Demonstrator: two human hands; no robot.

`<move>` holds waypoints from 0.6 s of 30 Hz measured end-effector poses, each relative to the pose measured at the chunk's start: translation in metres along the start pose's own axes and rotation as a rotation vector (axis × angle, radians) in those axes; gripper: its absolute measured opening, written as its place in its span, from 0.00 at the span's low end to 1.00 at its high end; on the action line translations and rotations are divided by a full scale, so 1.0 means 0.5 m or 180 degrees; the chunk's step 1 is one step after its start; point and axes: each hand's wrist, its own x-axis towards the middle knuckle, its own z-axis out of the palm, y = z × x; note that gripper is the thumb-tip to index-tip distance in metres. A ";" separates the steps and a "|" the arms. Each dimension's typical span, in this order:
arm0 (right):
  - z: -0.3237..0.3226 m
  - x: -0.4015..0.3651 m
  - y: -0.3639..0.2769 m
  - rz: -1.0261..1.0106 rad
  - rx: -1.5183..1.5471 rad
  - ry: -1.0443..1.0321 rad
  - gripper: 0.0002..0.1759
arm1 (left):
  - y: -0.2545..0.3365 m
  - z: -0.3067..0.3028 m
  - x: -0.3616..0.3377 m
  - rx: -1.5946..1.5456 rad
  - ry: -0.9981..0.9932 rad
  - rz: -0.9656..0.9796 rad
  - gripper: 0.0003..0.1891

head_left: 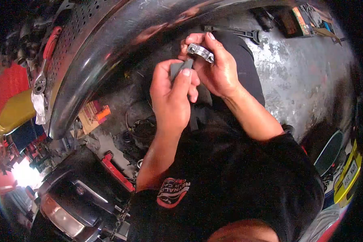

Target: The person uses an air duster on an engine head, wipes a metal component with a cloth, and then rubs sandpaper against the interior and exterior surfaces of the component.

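My left hand (173, 90), in the middle of the view, has its thumb and fingers closed on a flat grey piece (177, 70). Just to the right and above, my right hand (220, 66) pinches a curved silver metal part (200, 52) with a hole or bolt at each end. The edge of the grey piece is close to the metal part; whether the two touch I cannot tell. Both hands are above my dark-clothed leg (246, 68).
A large black curved rim (84, 72) arcs across the upper left, beside a red-handled ratchet (44, 64). A wrench (238, 33) lies on the grey floor (294, 80). A black car part with a headlight (62, 213) stands lower left, near a red bar (116, 171).
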 end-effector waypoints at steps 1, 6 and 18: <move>0.001 -0.001 0.003 -0.0052 -0.0068 0.0005 0.24 | 0.011 0.011 -0.001 -0.0027 0.0078 -0.0136 0.07; -0.005 -0.011 -0.009 0.0198 -0.0437 -0.0024 0.24 | 0.005 0.038 0.015 -0.0064 0.0289 -0.0527 0.08; -0.005 -0.010 0.011 -0.0342 -0.1502 0.0134 0.26 | -0.041 0.043 0.031 0.1077 0.0736 0.0279 0.12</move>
